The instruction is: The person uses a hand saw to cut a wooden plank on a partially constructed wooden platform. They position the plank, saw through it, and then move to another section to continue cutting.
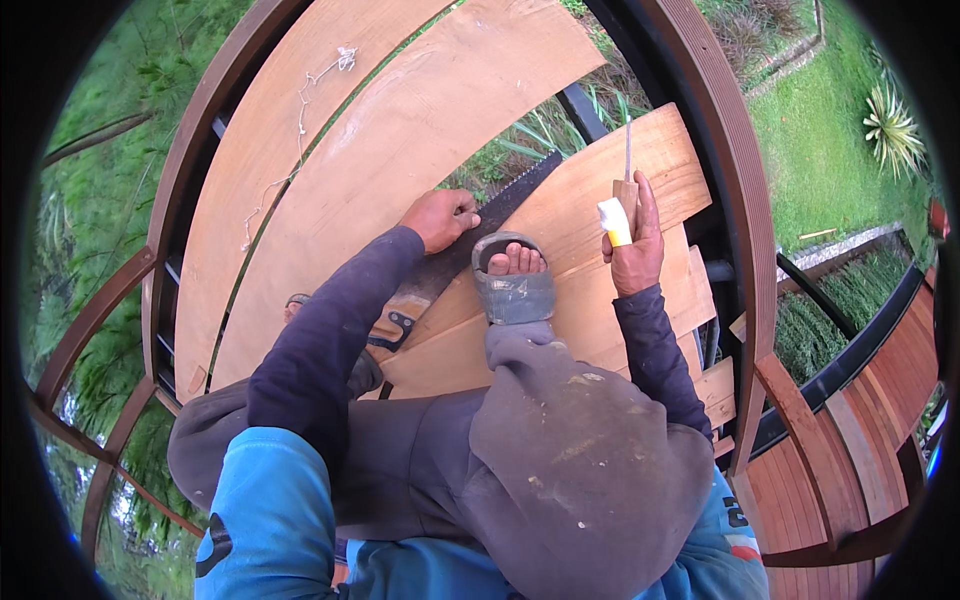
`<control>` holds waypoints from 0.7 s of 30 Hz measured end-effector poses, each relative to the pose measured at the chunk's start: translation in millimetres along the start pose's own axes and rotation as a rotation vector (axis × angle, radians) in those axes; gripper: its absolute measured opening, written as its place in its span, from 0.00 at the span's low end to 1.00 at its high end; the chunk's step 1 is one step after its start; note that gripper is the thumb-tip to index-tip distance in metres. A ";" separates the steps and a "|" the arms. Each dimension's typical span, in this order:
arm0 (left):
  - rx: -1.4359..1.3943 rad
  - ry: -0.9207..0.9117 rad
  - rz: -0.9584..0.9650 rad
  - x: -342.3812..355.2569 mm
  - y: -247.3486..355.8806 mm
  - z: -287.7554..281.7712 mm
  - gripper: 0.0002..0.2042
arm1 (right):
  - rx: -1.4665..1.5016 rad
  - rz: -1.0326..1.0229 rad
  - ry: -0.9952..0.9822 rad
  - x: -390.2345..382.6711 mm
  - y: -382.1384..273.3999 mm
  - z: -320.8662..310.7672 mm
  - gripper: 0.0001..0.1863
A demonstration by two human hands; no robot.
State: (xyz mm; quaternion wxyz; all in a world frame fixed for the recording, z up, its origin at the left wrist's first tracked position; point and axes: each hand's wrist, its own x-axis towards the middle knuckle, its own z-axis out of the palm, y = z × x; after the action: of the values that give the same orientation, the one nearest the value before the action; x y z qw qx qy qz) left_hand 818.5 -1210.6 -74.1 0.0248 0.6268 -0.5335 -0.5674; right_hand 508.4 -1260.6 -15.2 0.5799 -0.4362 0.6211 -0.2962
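A handsaw (490,222) with a dark toothed blade lies slantwise over the planks, its wooden handle (390,325) towards me. My left hand (440,220) is closed, its curled fingertips at the blade's toothed edge. In my right hand (637,255) is a thin file (628,150) with a wooden handle (626,190), its metal rod pointing away from me. Something white and yellow (615,220) sits at the thumb of that hand; whether it is a wrap or a separate thing I cannot tell. My sandalled foot (515,280) rests beside the blade.
Wide curved wooden planks (440,100) lie on a dark metal frame (580,108), with gaps between them. A tangled white string (302,110) lies on the left planks. Brown curved rails (715,90) border both sides. Grass (810,160) shows below at right, with wooden decking (800,510) nearer.
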 end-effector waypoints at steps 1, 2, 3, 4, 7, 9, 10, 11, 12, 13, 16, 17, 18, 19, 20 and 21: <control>0.028 -0.026 -0.003 -0.4 0.3 -2.2 0.11 | -0.001 -0.025 0.024 -3.9 -1.9 1.9 0.39; 0.035 -0.016 0.005 -2.7 2.9 -0.4 0.11 | -0.003 -0.046 0.044 -9.4 -2.0 2.8 0.39; 0.041 -0.003 0.012 -4.8 6.3 2.3 0.11 | -0.006 -0.067 0.061 -14.9 -1.8 3.8 0.39; 0.045 0.011 0.018 -7.0 7.9 5.9 0.11 | 0.020 -0.071 0.086 -20.5 -1.7 4.8 0.39; 0.100 -0.034 0.011 -5.9 9.2 1.9 0.12 | 0.037 -0.017 0.095 -38.4 1.5 7.4 0.39; 0.140 0.005 0.009 -7.8 9.3 3.5 0.11 | 0.048 0.022 0.102 -50.9 8.1 13.5 0.38; 0.157 0.027 0.007 -8.4 9.3 3.9 0.11 | 0.036 0.025 0.098 -54.8 10.0 16.4 0.38; 0.142 0.025 0.010 -8.9 7.1 3.3 0.11 | 0.027 0.029 0.090 -58.3 12.5 19.5 0.38; 0.125 0.024 0.014 -8.5 4.3 3.0 0.11 | -0.031 0.057 0.071 -61.3 15.4 19.5 0.40; 0.107 0.023 0.017 -8.4 2.1 3.0 0.11 | -0.122 -0.022 0.061 -62.2 21.9 20.1 0.41; 0.086 0.092 0.052 -11.3 -1.1 10.1 0.11 | -0.219 -0.114 0.005 -62.2 33.2 30.9 0.44; 0.088 0.106 0.059 -12.8 -2.0 11.3 0.11 | -0.231 -0.117 -0.015 -63.2 31.1 34.9 0.46; 0.090 0.121 0.066 -14.7 -2.9 12.5 0.11 | -0.146 -0.045 -0.049 -64.7 28.5 38.9 0.46; 0.093 0.134 0.073 -15.3 -3.7 12.9 0.10 | -0.061 0.028 -0.082 -64.5 24.9 43.4 0.47; 0.116 0.147 0.071 -18.0 -3.4 16.9 0.10 | -0.062 0.069 -0.106 -66.9 21.9 44.9 0.48; 0.139 0.158 0.069 -20.1 -3.2 20.3 0.10 | -0.080 0.054 -0.112 -69.6 23.4 43.5 0.48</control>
State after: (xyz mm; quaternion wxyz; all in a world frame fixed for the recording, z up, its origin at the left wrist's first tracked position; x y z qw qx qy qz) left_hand 809.8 -1183.5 -69.6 0.0430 0.6511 -0.5892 -0.4766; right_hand 542.6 -1182.6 -10.1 0.6036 -0.4582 0.6105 -0.2302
